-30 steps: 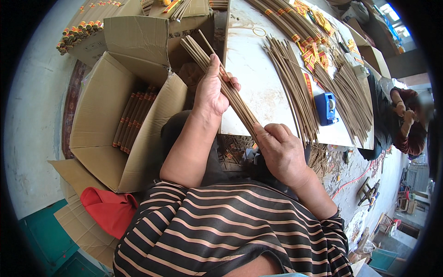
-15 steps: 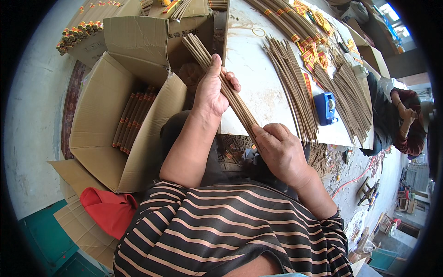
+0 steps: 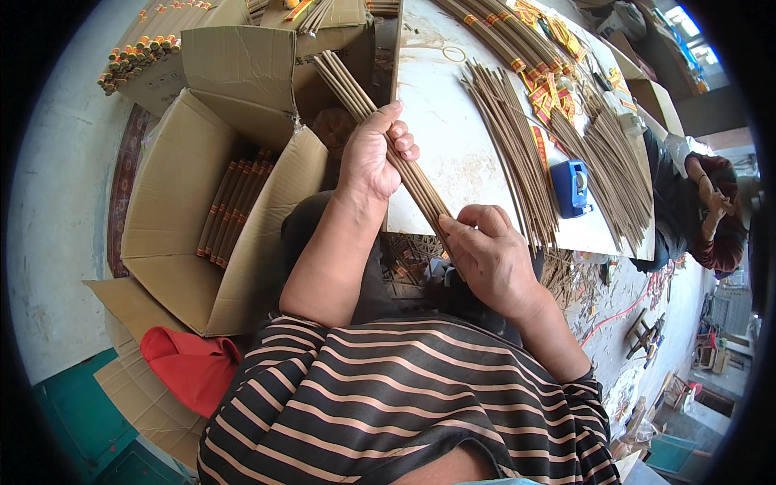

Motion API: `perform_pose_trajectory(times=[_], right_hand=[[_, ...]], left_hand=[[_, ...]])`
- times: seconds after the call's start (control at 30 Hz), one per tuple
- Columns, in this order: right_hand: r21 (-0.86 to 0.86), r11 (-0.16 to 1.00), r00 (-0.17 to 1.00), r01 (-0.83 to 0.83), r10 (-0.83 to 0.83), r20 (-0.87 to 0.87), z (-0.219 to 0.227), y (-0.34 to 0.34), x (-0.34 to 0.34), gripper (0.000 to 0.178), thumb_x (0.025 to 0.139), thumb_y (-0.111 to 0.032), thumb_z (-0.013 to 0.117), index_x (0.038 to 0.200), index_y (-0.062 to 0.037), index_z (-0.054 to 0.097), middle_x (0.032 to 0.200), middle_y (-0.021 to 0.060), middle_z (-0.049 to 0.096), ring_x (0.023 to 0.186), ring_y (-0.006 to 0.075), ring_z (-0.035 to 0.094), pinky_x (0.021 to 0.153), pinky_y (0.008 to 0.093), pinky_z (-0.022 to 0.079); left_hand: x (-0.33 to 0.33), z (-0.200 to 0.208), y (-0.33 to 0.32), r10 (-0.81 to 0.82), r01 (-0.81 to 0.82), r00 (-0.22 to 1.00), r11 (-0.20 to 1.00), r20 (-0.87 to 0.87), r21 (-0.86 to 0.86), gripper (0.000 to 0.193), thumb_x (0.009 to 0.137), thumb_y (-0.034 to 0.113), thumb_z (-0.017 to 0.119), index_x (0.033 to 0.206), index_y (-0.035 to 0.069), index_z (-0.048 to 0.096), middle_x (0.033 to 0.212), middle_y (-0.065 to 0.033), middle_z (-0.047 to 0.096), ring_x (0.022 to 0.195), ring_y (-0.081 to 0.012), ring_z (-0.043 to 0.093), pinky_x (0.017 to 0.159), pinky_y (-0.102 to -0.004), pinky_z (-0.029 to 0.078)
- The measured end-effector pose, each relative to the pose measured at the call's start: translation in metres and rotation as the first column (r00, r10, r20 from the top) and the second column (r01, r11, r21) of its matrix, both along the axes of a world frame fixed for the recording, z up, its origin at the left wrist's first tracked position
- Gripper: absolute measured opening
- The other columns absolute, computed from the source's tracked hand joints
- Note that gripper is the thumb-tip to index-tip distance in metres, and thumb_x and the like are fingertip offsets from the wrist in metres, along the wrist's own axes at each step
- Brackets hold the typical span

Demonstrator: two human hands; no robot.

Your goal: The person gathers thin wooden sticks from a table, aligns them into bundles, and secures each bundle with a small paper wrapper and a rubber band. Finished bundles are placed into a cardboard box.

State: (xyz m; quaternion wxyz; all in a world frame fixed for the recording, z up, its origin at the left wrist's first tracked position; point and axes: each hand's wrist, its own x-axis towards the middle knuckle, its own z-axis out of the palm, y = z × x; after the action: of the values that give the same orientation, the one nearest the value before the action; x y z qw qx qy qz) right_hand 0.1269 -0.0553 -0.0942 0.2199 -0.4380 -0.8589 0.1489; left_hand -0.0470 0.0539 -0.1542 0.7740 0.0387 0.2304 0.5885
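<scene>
A thin bundle of brown incense sticks [image 3: 343, 86] slants across in front of me, its upper end fanned slightly apart. My left hand [image 3: 374, 155] is wrapped round the middle of it, thumb lying along the sticks. Lower down, my right hand [image 3: 489, 252] pinches the bundle near its bottom end with thumb and forefinger. That lower end is partly hidden by the right hand. Loose incense sticks [image 3: 513, 158] lie on the white table [image 3: 436, 105] to the right, beside a blue tape dispenser [image 3: 571, 188].
An open cardboard box [image 3: 166, 194] at the left holds several labelled incense bundles [image 3: 234, 212]. Red and yellow labels [image 3: 552, 99] and wrapped bundles [image 3: 491, 36] lie farther back on the table. A red cloth [image 3: 190, 368] rests by the box. Another person [image 3: 715, 206] sits at the far right.
My left thumb has bent down closer over the sticks. My right fingers have loosened a little and shifted along the lower end. The bundle's top has moved slightly up and left.
</scene>
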Motion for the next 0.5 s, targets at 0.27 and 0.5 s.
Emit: perform_pose_trajectory(times=[0.27,0.5], right_hand=[[-0.454,0.880,0.946,0.142,-0.255,-0.198,-0.019,0.026,-0.016,0.069,0.071,-0.039,0.075,0.112,0.0079,0.045,0.093,0.0221,0.057,0.090,0.0316,0.059,0.080,0.0367,0.048],[-0.939,0.233,0.792,-0.255,-0.506,-0.341,-0.019,0.034,-0.028,0.025,0.083,-0.017,0.066,0.088,-0.0017,0.047,0.060,0.0011,0.051,0.045,0.0077,0.048,0.040,0.0194,0.039]], left_hand=[[0.003,0.008,-0.007,-0.093,0.096,0.995,0.971,-0.022,0.221,0.020,0.084,0.012,0.059,0.067,0.012,0.047,0.055,0.0026,0.044,0.046,-0.0084,0.043,0.043,-0.0240,0.037],[0.000,0.008,-0.008,-0.144,0.129,0.989,0.944,0.025,0.302,0.016,0.083,0.012,0.061,0.071,0.012,0.050,0.058,0.0018,0.046,0.048,-0.0095,0.046,0.045,-0.0245,0.039]])
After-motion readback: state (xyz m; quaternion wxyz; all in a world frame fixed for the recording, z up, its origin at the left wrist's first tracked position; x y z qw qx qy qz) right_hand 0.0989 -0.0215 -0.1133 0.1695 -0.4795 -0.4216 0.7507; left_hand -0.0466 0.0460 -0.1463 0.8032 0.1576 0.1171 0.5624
